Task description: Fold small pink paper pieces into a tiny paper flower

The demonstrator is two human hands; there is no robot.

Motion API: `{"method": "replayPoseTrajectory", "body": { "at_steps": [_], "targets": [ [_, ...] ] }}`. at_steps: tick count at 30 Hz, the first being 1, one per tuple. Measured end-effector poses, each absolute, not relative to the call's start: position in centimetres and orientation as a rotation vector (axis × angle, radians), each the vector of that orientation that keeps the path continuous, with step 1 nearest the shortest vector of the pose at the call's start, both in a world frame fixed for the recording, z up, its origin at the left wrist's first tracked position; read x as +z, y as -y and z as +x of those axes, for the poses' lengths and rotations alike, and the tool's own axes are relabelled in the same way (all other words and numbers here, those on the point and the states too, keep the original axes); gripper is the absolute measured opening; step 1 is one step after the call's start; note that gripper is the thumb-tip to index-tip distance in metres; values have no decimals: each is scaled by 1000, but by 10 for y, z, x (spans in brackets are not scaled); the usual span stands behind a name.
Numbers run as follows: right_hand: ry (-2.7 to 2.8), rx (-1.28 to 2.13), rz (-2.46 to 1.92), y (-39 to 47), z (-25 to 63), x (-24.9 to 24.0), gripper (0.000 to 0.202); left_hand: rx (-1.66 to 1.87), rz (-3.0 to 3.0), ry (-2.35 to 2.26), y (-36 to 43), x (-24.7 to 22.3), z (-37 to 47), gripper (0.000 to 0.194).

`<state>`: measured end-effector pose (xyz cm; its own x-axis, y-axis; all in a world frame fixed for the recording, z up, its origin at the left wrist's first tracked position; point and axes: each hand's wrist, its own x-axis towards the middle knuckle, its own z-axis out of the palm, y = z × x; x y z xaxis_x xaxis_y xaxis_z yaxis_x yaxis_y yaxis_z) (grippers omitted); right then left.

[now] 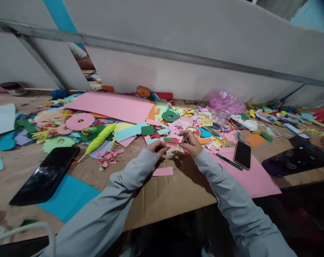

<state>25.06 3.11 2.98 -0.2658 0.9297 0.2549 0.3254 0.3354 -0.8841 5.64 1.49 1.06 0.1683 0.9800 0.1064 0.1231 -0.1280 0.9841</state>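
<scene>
My left hand [158,147] and my right hand [191,143] are close together above the near edge of a heap of paper scraps. The left fingers are pinched together, and whatever they hold is too small to make out. My right hand is also closed in a pinch; a thin object shows at its fingertips, its kind unclear. A bit of yellow thread [177,148] appears between the hands. Just below them, a small pink paper rectangle [162,171] lies on a brown cardboard sheet [162,200]. A roll of tape [193,131] rests behind my right hand.
Left are a spindle of lime yarn [101,138], a black tablet-like device [45,175] and blue paper [71,198]. On the right, a phone [242,155] and green pen [228,161] lie on pink paper [258,182], beside a dark bottle [293,159]. A pale panel [178,76] stands behind.
</scene>
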Motion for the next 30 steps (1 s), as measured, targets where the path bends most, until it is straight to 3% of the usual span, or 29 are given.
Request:
{"method": "replayPoseTrajectory", "body": {
  "at_steps": [10, 16, 23, 30],
  "targets": [
    [1711, 1136, -1082, -14, 230, 33, 19, 1056, 1513, -1083, -16, 11, 59, 22],
    [1715, 1156, -1119, -16, 233, 29, 34, 1102, 1288, -1056, -20, 7, 57, 33],
    [2115, 689, -1233, -17, 248, 43, 38, 1143, 1284, -1082, -21, 13, 55, 34],
    [2261, 498, -1120, -16, 249, 44, 38, 1089, 1286, -1039, -22, 10, 48, 33]
  ]
}}
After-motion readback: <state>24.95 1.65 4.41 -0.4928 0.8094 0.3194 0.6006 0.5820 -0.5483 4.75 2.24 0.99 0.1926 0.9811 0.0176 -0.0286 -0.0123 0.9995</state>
